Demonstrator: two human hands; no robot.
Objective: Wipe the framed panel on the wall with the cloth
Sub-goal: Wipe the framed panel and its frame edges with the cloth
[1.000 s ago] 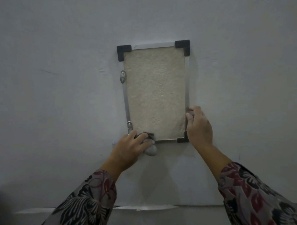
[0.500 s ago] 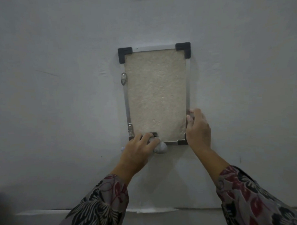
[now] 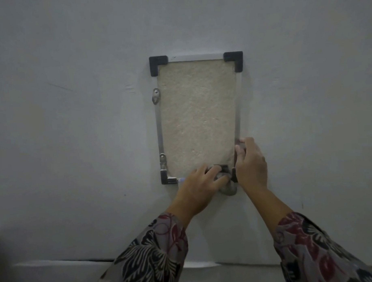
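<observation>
Panel [image 3: 198,117]: hung on the wall [image 3: 75,123], upright, pale rough face in a metal frame with black corners.
Cloth [image 3: 229,186]: grey, bunched at the panel's lower right corner, pressed on the bottom edge.
Left hand [image 3: 198,191]: grip closed on the cloth, just below the panel's bottom edge.
Right hand [image 3: 251,164]: fingers curled round the panel's right edge, low down, touching it.

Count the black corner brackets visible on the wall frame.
3 clearly: top-left bracket, top-right bracket, bottom-left bracket. A dark sliver at the bottom right, between the left hand and right hand, is probably a fourth, mostly hidden.
</observation>
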